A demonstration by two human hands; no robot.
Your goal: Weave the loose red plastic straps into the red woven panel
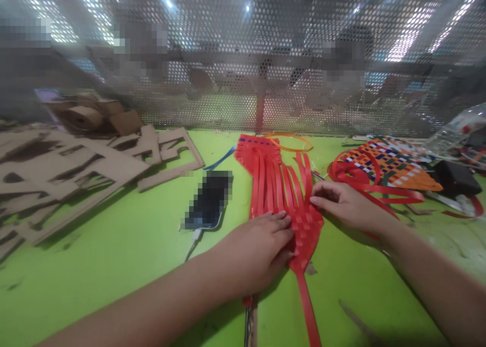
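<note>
A red woven piece of flat strips (304,235) lies on the green table, its lower part a tight checkered weave and its upper part long loose strips. My left hand (261,251) rests flat on the left side of the weave, fingers stretched out, covering part of it. At the right edge, my right hand (334,200) has thumb and fingers pinched together on a red strip (307,177). Behind those fingers a thin dark tool (318,175) partly shows. One long red tail strip (308,306) runs from the weave toward me.
A phone (208,200) with a white cable lies left of the weave. Cut cardboard (106,169) is piled at the left. Right of my hand are an orange checkered weave (395,159), red strip loops, a black block (457,179) and a clear bottle (451,129). A perforated panel (212,104) stands behind.
</note>
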